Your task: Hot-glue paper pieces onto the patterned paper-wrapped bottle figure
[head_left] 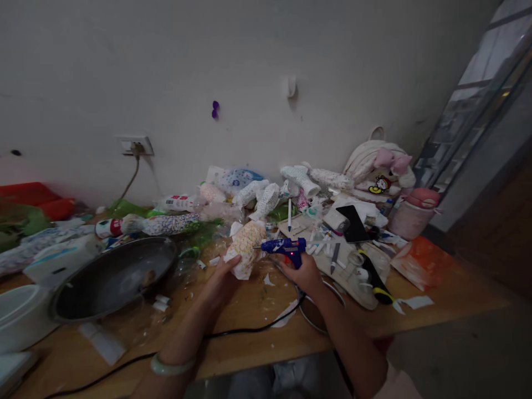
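Note:
My left hand (222, 280) is closed around the lower left side of a white, bumpy piece (246, 244) speckled with yellow and orange, with a ragged papery edge at its bottom. In my right hand (305, 272) is a blue hot glue gun (285, 247), gripped by its handle, with a small red light lit on its side. The gun's nozzle points left and meets or nearly meets the right side of the speckled piece; I cannot tell if they touch. Under my right wrist lies a round metal-rimmed thing (320, 305), partly hidden by the arm.
A large dark pan (116, 277) and a white tub (22, 313) stand on the left. A black cord (245, 331) crosses the table's front. Several white bumpy pieces (266, 199) pile up behind. To the right are a phone (352, 223), a pink bottle (415, 213) and a backpack (376, 166).

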A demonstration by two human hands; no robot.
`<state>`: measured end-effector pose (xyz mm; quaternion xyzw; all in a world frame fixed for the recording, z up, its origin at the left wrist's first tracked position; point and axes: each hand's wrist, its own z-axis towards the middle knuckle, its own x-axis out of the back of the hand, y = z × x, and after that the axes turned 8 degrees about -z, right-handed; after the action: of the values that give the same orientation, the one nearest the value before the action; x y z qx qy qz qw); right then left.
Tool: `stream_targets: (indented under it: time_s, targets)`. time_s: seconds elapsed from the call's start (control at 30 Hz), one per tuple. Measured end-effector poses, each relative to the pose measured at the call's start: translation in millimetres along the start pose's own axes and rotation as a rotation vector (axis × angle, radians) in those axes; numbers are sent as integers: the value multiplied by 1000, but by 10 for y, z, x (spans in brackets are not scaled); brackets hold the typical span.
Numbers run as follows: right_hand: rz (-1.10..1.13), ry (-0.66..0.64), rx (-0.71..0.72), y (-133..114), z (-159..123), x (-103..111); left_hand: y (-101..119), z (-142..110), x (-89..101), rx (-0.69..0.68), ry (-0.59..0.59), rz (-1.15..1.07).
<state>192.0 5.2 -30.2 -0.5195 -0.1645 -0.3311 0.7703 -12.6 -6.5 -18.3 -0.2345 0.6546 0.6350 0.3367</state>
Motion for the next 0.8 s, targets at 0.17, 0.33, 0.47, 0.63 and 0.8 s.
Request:
stream_targets:
  time_s: [0.17, 0.33, 0.47, 0.63, 0.8]
  targets:
    - [-58, -52, -66, -18, 4, 26, 4, -5, 7, 3, 10, -7]
    - [-62, -42, -57, -12, 13, 33, -2, 6, 17, -3, 12, -17]
    - [-50, -36, -50, -1, 11, 26, 1, 15, 16, -3, -1, -28]
    - [-35, -45, -50, -9, 6, 27, 7, -5, 2, 20, 18, -22]
    - [-66, 8, -60, -16, 9, 14, -1, 2, 9, 12, 18, -28]
